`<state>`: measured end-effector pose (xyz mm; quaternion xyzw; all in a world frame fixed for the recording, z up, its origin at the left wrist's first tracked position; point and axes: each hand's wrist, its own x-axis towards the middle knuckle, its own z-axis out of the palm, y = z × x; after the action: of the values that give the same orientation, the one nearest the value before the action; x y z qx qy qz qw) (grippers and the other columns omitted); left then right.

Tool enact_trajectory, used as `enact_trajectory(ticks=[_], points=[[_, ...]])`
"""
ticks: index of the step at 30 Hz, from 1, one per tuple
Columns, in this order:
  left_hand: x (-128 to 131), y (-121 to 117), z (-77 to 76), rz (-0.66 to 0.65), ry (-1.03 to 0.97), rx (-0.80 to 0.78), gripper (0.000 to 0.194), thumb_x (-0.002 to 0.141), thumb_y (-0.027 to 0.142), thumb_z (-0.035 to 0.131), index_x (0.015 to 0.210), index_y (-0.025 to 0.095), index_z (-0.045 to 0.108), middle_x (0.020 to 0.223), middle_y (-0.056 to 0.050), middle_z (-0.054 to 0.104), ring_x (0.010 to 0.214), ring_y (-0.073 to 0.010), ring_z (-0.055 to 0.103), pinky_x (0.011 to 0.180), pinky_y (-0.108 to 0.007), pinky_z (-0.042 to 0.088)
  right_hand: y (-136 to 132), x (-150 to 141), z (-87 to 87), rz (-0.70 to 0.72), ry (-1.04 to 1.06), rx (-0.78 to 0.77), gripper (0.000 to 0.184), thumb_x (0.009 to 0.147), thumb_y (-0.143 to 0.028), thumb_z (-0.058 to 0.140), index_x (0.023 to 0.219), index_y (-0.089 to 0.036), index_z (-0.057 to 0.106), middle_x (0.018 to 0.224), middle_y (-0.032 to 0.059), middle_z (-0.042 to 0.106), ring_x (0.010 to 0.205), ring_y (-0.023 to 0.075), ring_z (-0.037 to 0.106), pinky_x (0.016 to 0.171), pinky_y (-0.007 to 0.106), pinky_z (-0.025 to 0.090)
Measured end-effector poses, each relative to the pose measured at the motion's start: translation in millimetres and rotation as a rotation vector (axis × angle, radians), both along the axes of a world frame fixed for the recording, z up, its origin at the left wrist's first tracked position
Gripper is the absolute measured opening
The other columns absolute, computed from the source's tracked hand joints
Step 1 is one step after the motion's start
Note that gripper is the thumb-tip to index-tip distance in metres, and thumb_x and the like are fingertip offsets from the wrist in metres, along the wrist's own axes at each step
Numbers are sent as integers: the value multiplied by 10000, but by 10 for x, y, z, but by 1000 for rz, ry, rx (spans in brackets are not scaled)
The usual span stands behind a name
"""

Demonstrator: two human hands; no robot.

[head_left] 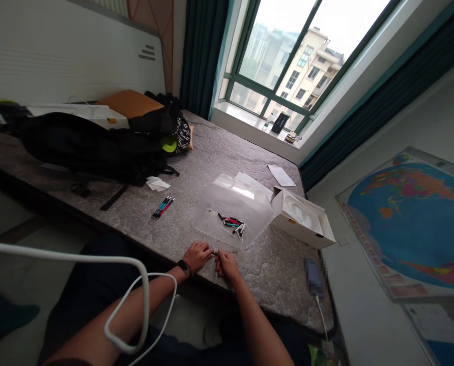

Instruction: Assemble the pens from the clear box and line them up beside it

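My left hand (197, 255) and my right hand (227, 265) meet at the near edge of the mattress, fingers closed on a thin dark pen-like piece (215, 252) that runs between them. Most of this piece is covered by the fingers. Just beyond them lies a clear plastic tray (207, 223), and loose pen parts (232, 222) in black, red, teal and white are heaped in it. To the left, several pens (162, 207) with teal, black and red barrels lie side by side on the mattress.
A white box (305, 218) stands right of the tray, near papers (281, 175). A phone (314, 277) on a cable lies at the right edge. Left are a crumpled tissue (157, 184) and a black backpack (78, 145). A white cable (145, 284) crosses before my left arm.
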<state>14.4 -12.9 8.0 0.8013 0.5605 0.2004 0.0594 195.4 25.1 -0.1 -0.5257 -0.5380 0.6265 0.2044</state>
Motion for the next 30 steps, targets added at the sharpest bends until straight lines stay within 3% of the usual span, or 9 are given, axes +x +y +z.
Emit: enact_trajectory(ticks=[6, 13, 17, 21, 24, 26, 28, 30], points=[[-16, 13, -61, -10, -40, -59, 340, 970, 455, 428, 1212, 241, 533, 1054, -56, 636, 877, -199, 612, 777, -315, 411, -1, 20, -35, -16, 20, 64, 557, 801, -737, 435, 697, -197, 520, 401, -51, 505, 268, 91, 404, 294, 193, 222], [-14, 2, -34, -5, 34, -48, 277, 993, 408, 356, 1071, 267, 581, 990, -39, 633, 800, -185, 624, 723, -297, 423, -1, 44, -95, -58, 92, 54, 520, 723, -721, 560, 833, -225, 450, 457, -79, 551, 275, 89, 423, 288, 172, 239], [-8, 7, -30, 23, 23, -62, 298, 999, 410, 332, 1091, 265, 576, 990, -44, 645, 814, -189, 627, 731, -300, 423, -10, 44, -90, -121, 95, 36, 521, 690, -707, 598, 813, -219, 464, 466, -67, 557, 285, 93, 451, 284, 175, 255], [3, 0, -16, 55, -27, -101, 308, 1004, 410, 316, 1115, 261, 561, 985, -49, 664, 850, -198, 629, 752, -305, 417, -8, 33, -43, -156, 65, 15, 490, 722, -694, 566, 734, -213, 476, 469, -46, 561, 302, 102, 481, 289, 187, 277], [12, -12, 9, 88, -72, -130, 291, 1004, 403, 315, 1113, 255, 541, 990, -50, 674, 860, -200, 628, 760, -305, 409, 119, 65, 84, -134, 44, -42, 482, 722, -688, 576, 716, -217, 476, 467, -40, 555, 330, 125, 506, 310, 207, 319], [17, -18, 25, 118, -88, -153, 248, 993, 371, 346, 1116, 247, 522, 976, -50, 678, 854, -202, 629, 759, -304, 405, 260, 125, 208, -279, 67, 2, 482, 751, -700, 540, 730, -223, 474, 483, -41, 546, 368, 133, 521, 344, 223, 359], [19, -22, 34, 144, -90, -169, 209, 965, 313, 394, 1126, 237, 504, 963, -52, 679, 851, -207, 629, 758, -307, 401, 384, 199, 311, -518, 88, 108, 505, 811, -732, 420, 725, -235, 454, 478, -45, 507, 380, 129, 494, 363, 233, 360], [20, -21, 36, 150, -90, -166, 213, 930, 272, 432, 1130, 227, 491, 961, -56, 677, 854, -214, 628, 757, -313, 401, 424, 251, 342, -519, 76, 167, 563, 855, -759, 253, 688, -248, 418, 444, -44, 444, 362, 130, 445, 360, 245, 329]])
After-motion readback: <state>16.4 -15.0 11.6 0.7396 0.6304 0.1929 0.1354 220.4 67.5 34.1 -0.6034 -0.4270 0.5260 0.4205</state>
